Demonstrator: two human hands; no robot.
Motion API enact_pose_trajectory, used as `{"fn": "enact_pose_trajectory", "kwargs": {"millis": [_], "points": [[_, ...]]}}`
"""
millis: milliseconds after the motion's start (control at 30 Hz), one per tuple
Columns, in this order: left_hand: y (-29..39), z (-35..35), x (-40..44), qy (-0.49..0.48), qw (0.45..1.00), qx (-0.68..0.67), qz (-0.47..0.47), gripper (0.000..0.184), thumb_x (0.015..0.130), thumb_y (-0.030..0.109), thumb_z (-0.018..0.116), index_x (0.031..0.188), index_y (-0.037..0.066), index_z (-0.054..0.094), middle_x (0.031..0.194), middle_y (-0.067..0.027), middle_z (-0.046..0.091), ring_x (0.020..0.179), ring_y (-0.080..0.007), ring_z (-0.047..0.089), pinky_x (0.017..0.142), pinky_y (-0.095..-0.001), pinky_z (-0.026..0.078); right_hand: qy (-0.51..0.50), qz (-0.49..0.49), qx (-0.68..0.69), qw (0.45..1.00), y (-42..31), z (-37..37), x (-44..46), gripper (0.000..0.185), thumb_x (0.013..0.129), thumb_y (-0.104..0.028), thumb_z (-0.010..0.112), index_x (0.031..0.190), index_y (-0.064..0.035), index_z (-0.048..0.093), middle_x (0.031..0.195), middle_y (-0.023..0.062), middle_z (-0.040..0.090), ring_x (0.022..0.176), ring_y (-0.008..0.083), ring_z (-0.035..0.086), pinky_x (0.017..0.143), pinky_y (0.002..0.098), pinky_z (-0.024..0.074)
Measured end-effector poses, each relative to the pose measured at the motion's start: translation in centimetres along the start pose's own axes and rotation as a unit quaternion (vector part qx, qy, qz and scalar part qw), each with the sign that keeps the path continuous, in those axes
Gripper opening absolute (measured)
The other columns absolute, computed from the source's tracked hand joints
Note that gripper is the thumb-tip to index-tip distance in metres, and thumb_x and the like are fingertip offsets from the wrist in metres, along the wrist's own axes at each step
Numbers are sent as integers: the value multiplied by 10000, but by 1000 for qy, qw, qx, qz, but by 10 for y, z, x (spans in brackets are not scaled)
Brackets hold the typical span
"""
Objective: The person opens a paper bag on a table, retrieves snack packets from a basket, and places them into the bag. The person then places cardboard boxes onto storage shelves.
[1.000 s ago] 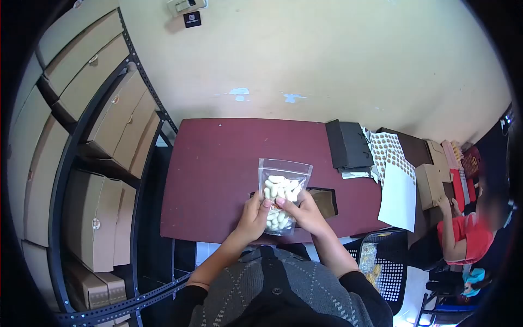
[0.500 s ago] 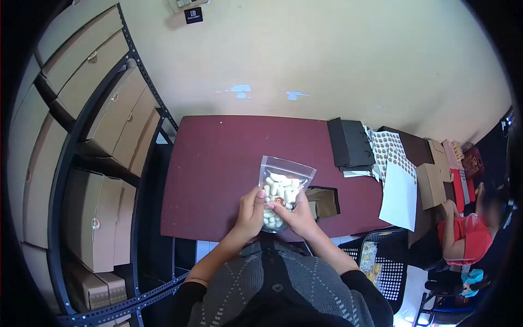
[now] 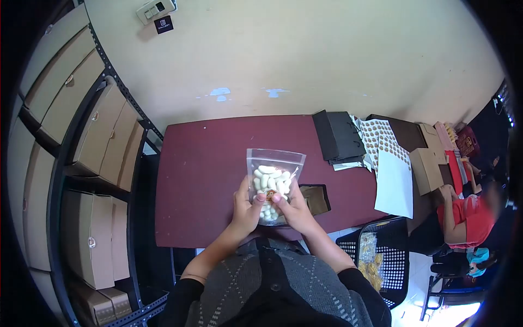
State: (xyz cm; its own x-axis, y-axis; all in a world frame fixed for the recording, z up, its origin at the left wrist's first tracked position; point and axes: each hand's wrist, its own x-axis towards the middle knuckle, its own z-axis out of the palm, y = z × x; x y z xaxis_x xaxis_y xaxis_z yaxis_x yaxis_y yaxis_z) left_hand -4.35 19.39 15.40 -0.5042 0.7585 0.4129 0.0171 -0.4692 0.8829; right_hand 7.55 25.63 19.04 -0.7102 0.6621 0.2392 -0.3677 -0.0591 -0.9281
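Both hands hold a clear zip bag (image 3: 272, 182) of white oblong pieces above the front part of the dark red table (image 3: 218, 158). My left hand (image 3: 246, 206) grips the bag's left side, its thumb on the front. On the right side my right hand (image 3: 294, 209) is closed round the bag, its thumb beside a small round brown sticker (image 3: 269, 194). The bag is upright and its top edge points away from me. Partly behind my right hand lies an open dark-edged box (image 3: 316, 199) with a brown inside.
Black paper bags (image 3: 339, 136) and sticker sheets (image 3: 393, 182) lie at the table's right. A black basket (image 3: 394, 267) with packets stands below. A co-worker in red (image 3: 469, 220) sits by a brown box (image 3: 426, 170). Shelves with cartons (image 3: 92, 240) stand left.
The view has turned and shifted a little. Both thumbs now press at the sticker, and the bag is held more upright. The co-worker's arms have moved slightly.
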Motion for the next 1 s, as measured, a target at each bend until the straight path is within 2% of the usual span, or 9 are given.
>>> {"fn": "enact_pose_trajectory", "kwargs": {"millis": [133, 333, 400, 467, 567, 600, 767, 867, 1000], "points": [[8, 3, 12, -45, 997, 57, -17, 350, 938, 295, 549, 1093, -15, 498, 944, -99, 644, 880, -142, 613, 767, -291, 487, -33, 52, -111, 992, 3, -14, 3, 542, 976, -277, 459, 1384, 12, 251, 1311, 118, 448, 1210, 194, 432, 1024, 327, 325], [1, 1, 8, -34, 994, 97, -42, 358, 958, 297, 499, 1126, -19, 477, 931, -141, 644, 879, -171, 626, 755, -302, 486, 11, -28, 10, 999, 8, -25, 18, 492, 961, -251, 481, 1372, -39, 316, 1308, 135, 476, 1165, 178, 465, 999, 317, 356], [4, -5, 7, -63, 988, 129, -63, 383, 949, 329, 503, 1116, -15, 490, 921, -156, 637, 868, -228, 639, 764, -331, 484, 87, -105, -74, 988, 14, -39, 30, 200, 878, -153, 619, 1026, -21, 610, 1099, 114, 616, 926, 173, 590, 817, 301, 463], [4, -6, 7, -120, 977, 174, -37, 387, 934, 343, 515, 1096, -8, 509, 942, -171, 621, 907, -280, 629, 800, -357, 470, 90, -53, -53, 993, 5, -43, 31, 78, 832, -77, 657, 857, -3, 658, 962, 113, 651, 854, 183, 606, 766, 303, 473], [5, -4, 21, -93, 982, 159, 31, 368, 880, 299, 607, 1087, 2, 544, 992, -148, 603, 960, -260, 604, 822, -344, 453, 50, -99, -131, 985, -1, -41, 33, 55, 811, -48, 668, 826, 5, 673, 865, 109, 661, 834, 189, 607, 761, 305, 466], [5, -3, 26, -84, 983, 139, 80, 375, 856, 283, 645, 1092, 6, 553, 1007, -139, 598, 965, -245, 598, 816, -333, 450, 49, -97, -131, 985, -2, -40, 32, 55, 811, -48, 668, 826, 5, 673, 865, 109, 661, 834, 189, 607, 761, 305, 466], [5, -7, 31, -53, 993, 99, -20, 156, 851, 168, 650, 853, 13, 664, 848, -67, 643, 902, -180, 615, 877, -326, 445, 3, -68, -171, 983, -6, -37, 30, 107, 802, -64, 674, 881, 3, 702, 826, 105, 668, 806, 186, 602, 747, 305, 462], [8, -9, 33, -63, 991, 121, 9, 179, 869, 191, 631, 896, 20, 676, 879, -68, 652, 894, -179, 617, 846, -317, 461, -23, -61, -192, 979, -10, -44, 30, 150, 827, -89, 651, 942, -9, 705, 853, 108, 678, 815, 193, 602, 763, 315, 466], [5, -11, 28, -46, 982, -108, -151, 252, 937, 210, 532, 973, -3, 663, 966, -84, 647, 927, -167, 604, 894, -316, 438, -101, -49, -218, 969, -15, -53, 31, 212, 887, -108, 575, 1031, 8, 679, 911, 133, 672, 861, 200, 589, 763, 311, 467]]}}
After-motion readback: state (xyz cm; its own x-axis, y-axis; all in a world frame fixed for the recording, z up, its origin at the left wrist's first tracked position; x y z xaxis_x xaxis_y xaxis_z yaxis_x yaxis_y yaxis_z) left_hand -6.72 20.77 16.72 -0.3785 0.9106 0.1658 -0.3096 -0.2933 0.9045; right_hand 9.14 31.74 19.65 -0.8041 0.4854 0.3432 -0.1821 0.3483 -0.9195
